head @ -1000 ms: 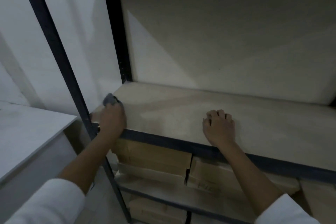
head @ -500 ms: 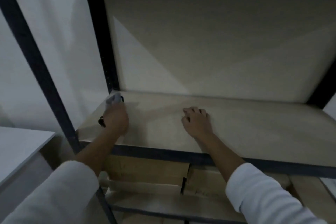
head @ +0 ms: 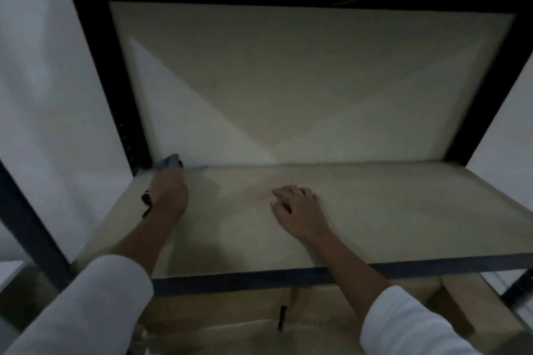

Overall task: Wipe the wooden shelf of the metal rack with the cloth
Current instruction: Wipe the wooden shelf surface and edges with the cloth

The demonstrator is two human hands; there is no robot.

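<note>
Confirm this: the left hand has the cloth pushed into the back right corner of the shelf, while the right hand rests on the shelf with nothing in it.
Not quite. In the head view the left hand holds the cloth in the back left corner of the shelf, against the rack's rear left post, not the right. The rest stands: the right hand rests on the shelf, holding nothing.

Back wall: I see a pale panel (head: 302, 81) behind the rack, crossed by slanting shadows.
Side wall: white surface (head: 49, 95) to the left of the frame.
Lower level: I make out cardboard boxes (head: 331, 305) stacked side by side, with a dark gap between two of them.
Bottom left: a pale surface edge (head: 8, 271); I can't tell what it is.
</note>
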